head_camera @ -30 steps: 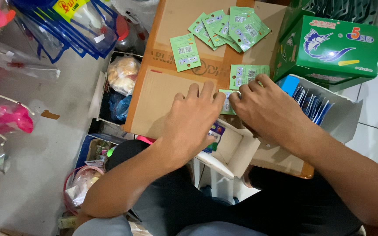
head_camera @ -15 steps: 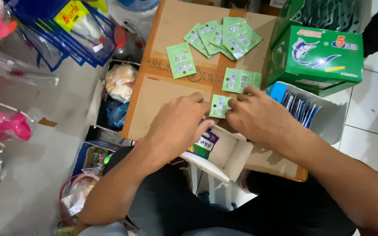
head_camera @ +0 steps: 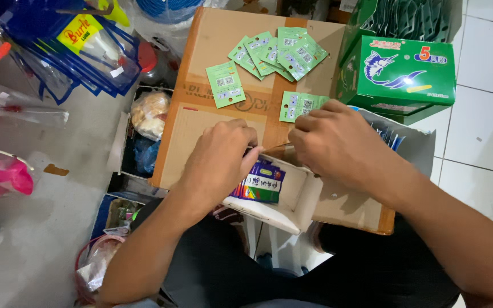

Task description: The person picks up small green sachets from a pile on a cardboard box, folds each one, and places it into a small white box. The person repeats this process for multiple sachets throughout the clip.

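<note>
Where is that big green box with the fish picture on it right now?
In the head view the green box sits at the upper right, on the far right edge of the brown cardboard carton, just beyond the right hand and beside the scattered green packets.

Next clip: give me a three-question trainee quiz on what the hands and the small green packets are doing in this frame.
1. True or false: both hands are at the small open white cardboard box in front of the person.
2. Where does the fanned pile of small green paper packets lie?
A. on the grey floor
B. on the flat brown cardboard carton
C. inside the large green printed box
3. Fill in: the lone green packet nearest the right hand lies just ____ it on the carton.

Key
1. True; the left hand and right hand meet at its rim.
2. B
3. beyond
</note>
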